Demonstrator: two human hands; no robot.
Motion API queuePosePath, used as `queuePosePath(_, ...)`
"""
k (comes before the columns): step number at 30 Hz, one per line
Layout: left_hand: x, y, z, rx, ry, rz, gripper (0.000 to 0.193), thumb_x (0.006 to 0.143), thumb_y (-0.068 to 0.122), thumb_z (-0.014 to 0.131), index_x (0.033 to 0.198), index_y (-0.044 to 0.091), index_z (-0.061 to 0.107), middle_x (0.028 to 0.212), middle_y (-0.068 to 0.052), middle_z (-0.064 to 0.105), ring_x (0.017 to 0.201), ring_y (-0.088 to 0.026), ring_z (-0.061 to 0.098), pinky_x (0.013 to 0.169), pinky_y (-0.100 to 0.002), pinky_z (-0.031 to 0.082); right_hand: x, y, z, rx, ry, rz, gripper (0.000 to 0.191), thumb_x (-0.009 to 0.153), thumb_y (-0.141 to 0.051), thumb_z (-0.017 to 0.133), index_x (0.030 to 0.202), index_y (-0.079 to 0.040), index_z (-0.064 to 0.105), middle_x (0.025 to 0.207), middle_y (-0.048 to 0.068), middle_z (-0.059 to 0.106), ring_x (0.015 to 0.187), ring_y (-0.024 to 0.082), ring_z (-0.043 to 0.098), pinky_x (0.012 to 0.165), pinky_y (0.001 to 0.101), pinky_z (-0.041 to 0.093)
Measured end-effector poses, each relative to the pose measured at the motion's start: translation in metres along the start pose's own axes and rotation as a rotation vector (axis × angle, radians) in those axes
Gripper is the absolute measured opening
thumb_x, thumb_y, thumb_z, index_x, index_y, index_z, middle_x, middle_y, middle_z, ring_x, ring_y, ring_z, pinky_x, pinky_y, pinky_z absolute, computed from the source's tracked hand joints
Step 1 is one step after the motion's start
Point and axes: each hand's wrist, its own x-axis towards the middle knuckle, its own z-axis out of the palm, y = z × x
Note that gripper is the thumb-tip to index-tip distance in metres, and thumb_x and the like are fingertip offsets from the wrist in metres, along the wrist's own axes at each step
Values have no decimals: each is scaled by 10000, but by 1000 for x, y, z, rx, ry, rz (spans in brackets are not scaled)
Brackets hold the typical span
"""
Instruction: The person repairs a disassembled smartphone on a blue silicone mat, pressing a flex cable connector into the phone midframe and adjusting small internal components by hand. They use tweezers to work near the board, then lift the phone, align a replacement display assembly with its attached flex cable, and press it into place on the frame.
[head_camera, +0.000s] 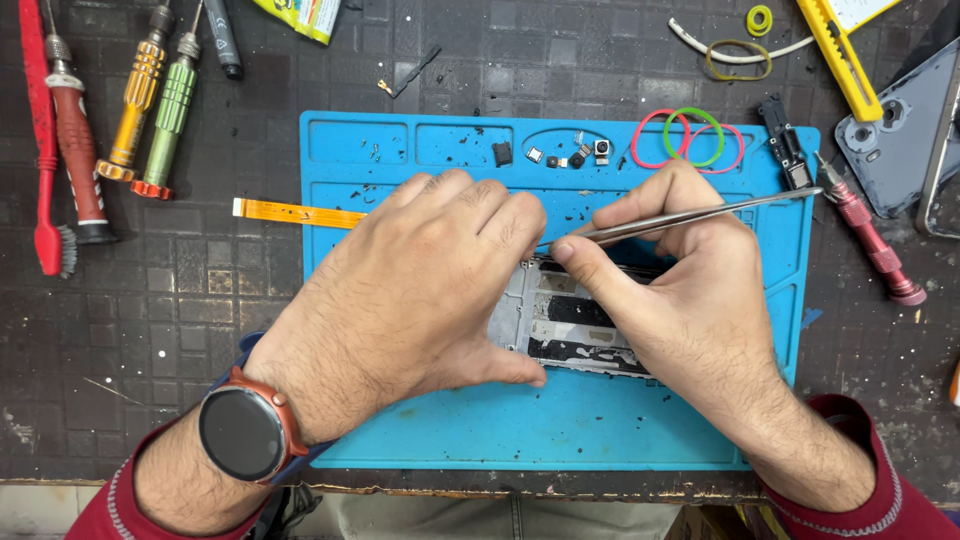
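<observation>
Head view — hands (560, 290) hide most of phone frame (560, 320).

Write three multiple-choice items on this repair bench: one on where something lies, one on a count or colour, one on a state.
1. Where do the loose rubber bands on the blue mat lie?
A. At its upper right corner
B. At its lower left corner
C. Under the watch

2. What colour is the handle of the screwdriver right of the mat?
A. Black
B. Pinkish red
C. White

3. What is the right hand doing?
A. Resting flat and empty
B. Pinching metal tweezers
C. Gripping a hammer

Answers:
1 A: the red, green and pink bands sit near the mat's top right edge.
2 B: its ridged handle is pinkish red.
3 B: thumb and fingers pinch the tweezers, whose tip points at the opened phone frame that the left hand steadies.
</observation>
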Motion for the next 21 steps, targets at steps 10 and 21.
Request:
queuePosePath(10,-1,1,0,-32,4,-2,748,524,536,919,998,45,611,963,-109,617,973,-332,610,855,-446,489,0,1,-2,16,-10,21,280,875,-98,831,977,-17,584,959,50,678,914,87,706,773,235,587)
queuePosePath(21,-2,0,0,-26,-3,-12,753,527,539,921,1004,38,626,963,-111,621,981,-332,610,874,-446,489,-1,-3,1,-57,11,-17,275,876,-120,833,963,4,603,964,49,678,922,86,716,797,237,597)
